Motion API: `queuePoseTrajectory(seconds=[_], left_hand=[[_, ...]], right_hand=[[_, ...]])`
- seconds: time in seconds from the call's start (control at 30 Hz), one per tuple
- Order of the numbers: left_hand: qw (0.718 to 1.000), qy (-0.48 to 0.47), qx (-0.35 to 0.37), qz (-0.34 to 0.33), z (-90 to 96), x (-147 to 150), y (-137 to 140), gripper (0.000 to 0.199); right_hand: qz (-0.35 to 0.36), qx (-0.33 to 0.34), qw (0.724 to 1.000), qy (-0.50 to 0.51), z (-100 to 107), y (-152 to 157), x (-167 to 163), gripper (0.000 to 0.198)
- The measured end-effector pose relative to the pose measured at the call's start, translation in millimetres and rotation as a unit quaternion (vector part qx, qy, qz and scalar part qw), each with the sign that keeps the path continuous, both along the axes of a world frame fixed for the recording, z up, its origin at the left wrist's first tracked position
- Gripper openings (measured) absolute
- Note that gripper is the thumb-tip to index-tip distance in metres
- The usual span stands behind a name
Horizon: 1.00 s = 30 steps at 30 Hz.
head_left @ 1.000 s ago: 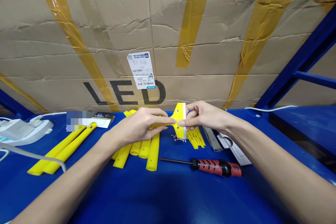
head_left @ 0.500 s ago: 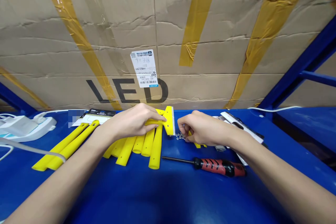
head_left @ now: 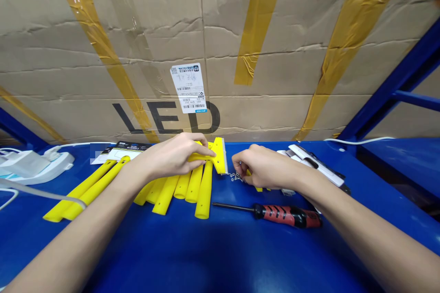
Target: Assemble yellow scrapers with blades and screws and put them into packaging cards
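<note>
My left hand [head_left: 178,154] grips a yellow scraper head [head_left: 219,156] with a pale blade edge facing right. Beneath that hand lie several yellow tubular handles [head_left: 204,192] side by side. My right hand [head_left: 256,165] is closed in a pinch over a small pile of metal nuts [head_left: 234,177]; whatever sits between its fingertips is too small to make out. Partly hidden under the right hand are small yellow pieces [head_left: 259,188]. Nearer to me a screwdriver [head_left: 288,216] with a red and black grip lies on the blue surface, its tip pointing left.
Two more yellow handles [head_left: 92,190] lie at left beside card packaging [head_left: 127,150]. A white power strip [head_left: 51,169] with a cable is at far left. Packaged items [head_left: 318,165] lie behind my right forearm. A large taped cardboard box [head_left: 220,46] forms the back wall.
The scraper head in my left hand has shifted slightly left and up. My right hand stays pinched over the nuts.
</note>
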<state>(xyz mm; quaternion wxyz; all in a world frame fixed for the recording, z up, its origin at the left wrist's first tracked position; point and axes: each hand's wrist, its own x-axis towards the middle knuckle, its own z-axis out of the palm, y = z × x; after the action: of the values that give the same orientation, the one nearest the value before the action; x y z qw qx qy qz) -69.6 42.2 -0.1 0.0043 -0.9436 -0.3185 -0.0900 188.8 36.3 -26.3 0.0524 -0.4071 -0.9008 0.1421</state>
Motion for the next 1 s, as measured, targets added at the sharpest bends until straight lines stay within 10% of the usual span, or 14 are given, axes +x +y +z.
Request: queuePoseTrajectory(seconds=[0.67,1.0], left_hand=[[0.999,0.025,-0.027,-0.008,2.5,3,-3,0.028],[0.996,-0.027,-0.058,-0.063,3.0,13,-10,0.03]], right_hand=[[0.013,-0.041,0.998,0.053,2,2,-1,0.023],[0.042,0.173,0.968,0.178,1,4,-8,0.017]])
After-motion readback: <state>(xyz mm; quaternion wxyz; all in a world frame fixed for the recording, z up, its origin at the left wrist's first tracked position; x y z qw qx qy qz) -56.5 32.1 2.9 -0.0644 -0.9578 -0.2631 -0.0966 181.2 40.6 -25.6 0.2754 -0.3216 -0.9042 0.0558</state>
